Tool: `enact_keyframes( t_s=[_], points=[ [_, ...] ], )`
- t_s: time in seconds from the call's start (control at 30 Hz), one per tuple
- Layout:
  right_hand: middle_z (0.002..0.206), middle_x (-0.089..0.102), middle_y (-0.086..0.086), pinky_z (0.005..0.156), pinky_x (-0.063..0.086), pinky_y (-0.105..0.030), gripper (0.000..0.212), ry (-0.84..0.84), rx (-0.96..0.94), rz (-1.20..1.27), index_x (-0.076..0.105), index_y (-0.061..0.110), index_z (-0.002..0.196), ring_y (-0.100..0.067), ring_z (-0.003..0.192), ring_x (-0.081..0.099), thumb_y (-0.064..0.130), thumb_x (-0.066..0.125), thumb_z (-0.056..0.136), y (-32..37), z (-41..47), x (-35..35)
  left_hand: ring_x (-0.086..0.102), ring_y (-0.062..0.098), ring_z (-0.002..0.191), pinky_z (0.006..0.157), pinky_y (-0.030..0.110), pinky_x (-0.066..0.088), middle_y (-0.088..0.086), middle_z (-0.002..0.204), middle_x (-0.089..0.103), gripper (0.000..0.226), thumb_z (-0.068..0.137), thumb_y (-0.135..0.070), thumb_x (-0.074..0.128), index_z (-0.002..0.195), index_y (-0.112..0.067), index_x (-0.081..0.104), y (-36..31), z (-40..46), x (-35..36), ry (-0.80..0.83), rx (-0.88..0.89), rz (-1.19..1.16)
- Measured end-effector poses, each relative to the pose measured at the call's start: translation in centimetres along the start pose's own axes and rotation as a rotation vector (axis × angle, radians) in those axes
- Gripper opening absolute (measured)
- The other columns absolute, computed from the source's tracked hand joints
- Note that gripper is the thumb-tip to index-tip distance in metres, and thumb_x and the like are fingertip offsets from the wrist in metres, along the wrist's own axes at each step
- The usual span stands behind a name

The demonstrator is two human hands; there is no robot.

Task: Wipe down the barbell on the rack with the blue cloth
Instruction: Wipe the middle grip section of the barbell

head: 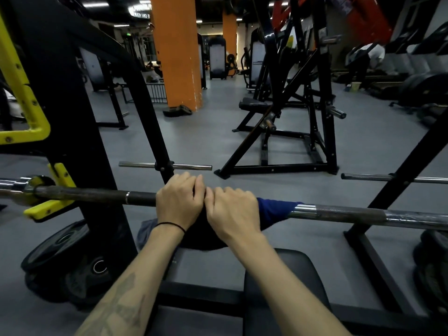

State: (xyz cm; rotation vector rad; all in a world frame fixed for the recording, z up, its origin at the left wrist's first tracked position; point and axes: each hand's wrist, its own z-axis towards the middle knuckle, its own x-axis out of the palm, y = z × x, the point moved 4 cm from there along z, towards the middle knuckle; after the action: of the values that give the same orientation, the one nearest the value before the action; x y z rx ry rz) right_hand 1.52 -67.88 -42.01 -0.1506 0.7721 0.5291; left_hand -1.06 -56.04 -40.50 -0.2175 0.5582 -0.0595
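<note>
The barbell [339, 213] runs across the view from nine o'clock to three o'clock, its left end resting in a yellow rack hook [48, 204]; the right support is out of view. The blue cloth [274, 209] is wrapped around the shaft near the centre, with a blue end showing at three o'clock of your hands. Your left hand [179, 202] and right hand [232, 209] sit side by side, knuckles touching, fingers curled over the bar. The right hand clamps the cloth; whether the left covers cloth or bare steel cannot be told.

Risks, as a judgement: a hard sideways push could roll or shift the bar in its hook, and a loose cloth tail could snag on the knurled section at three o'clock. With your hands this close together, one could pinch the other as they slide.

Below you, at six o'clock, is the black padded bench [278, 282]. Weight plates [60, 251] lean at seven o'clock. No containers are visible, so there are no contents to report.
</note>
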Motion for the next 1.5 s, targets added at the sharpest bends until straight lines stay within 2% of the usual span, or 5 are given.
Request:
enact_keyframes(
  t_s=[0.33, 0.63, 0.87, 1.1, 1.5],
  points=[
    [0.071, 0.058, -0.006, 0.07, 0.035, -0.043, 0.046, -0.031, 0.089, -0.087, 0.057, 0.016, 0.073, -0.03, 0.069, 0.049, 0.039, 0.033, 0.103, -16.4, -5.3, -5.7, 0.033, 0.022, 0.048, 0.048, 0.027, 0.028, -0.005, 0.052, 0.032, 0.044, 0.093, -0.027, 0.046, 0.051, -0.014, 0.038, -0.1, 0.4, 0.4, 0.027, -0.07, 0.025],
    [0.081, 0.061, -0.006, 0.074, 0.036, -0.044, 0.036, -0.045, 0.049, -0.045, 0.062, 0.018, 0.084, -0.031, 0.074, 0.054, 0.037, 0.037, 0.101, -2.5, -2.9, -1.0, 0.058, 0.039, 0.08, 0.069, 0.038, 0.037, 0.016, 0.083, 0.064, 0.038, 0.093, -0.034, 0.043, 0.076, -0.009, 0.065, 0.4, 2.5, 1.8, 0.501, -0.258, 0.208],
    [0.083, 0.057, -0.005, 0.08, 0.038, -0.045, 0.037, -0.005, 0.019, -0.013, 0.062, 0.017, 0.09, -0.031, 0.08, 0.052, 0.045, 0.041, 0.103, -8.7, -4.7, -3.3, 0.045, 0.027, 0.049, 0.05, 0.032, 0.031, 0.004, 0.056, 0.045, 0.045, 0.098, -0.03, 0.036, 0.058, -0.012, 0.049, 0.1, -0.6, 0.4, 0.099, 0.04, 0.069],
    [0.096, 0.066, -0.009, 0.105, 0.035, -0.051, 0.043, -0.065, 0.26, -0.069, 0.068, 0.011, 0.104, -0.034, 0.098, 0.054, 0.038, 0.035, 0.103, -15.3, -7.0, -5.9, 0.052, 0.022, 0.079, 0.073, 0.036, 0.038, 0.001, 0.084, 0.058, 0.034, 0.1, -0.028, 0.037, 0.082, -0.013, 0.061, 0.0, -2.1, 0.8, -0.015, 0.137, 0.051],
    [0.084, 0.06, -0.005, 0.081, 0.041, -0.044, 0.035, 0.009, -0.022, 0.058, 0.065, 0.017, 0.094, -0.029, 0.078, 0.053, 0.041, 0.041, 0.104, -2.6, -3.0, -1.6, 0.062, 0.029, 0.116, 0.101, 0.041, 0.044, 0.012, 0.123, 0.068, 0.045, 0.102, -0.025, 0.032, 0.111, -0.006, 0.071, 1.1, -2.1, 1.2, -0.002, 0.204, 0.083]
  ],
)
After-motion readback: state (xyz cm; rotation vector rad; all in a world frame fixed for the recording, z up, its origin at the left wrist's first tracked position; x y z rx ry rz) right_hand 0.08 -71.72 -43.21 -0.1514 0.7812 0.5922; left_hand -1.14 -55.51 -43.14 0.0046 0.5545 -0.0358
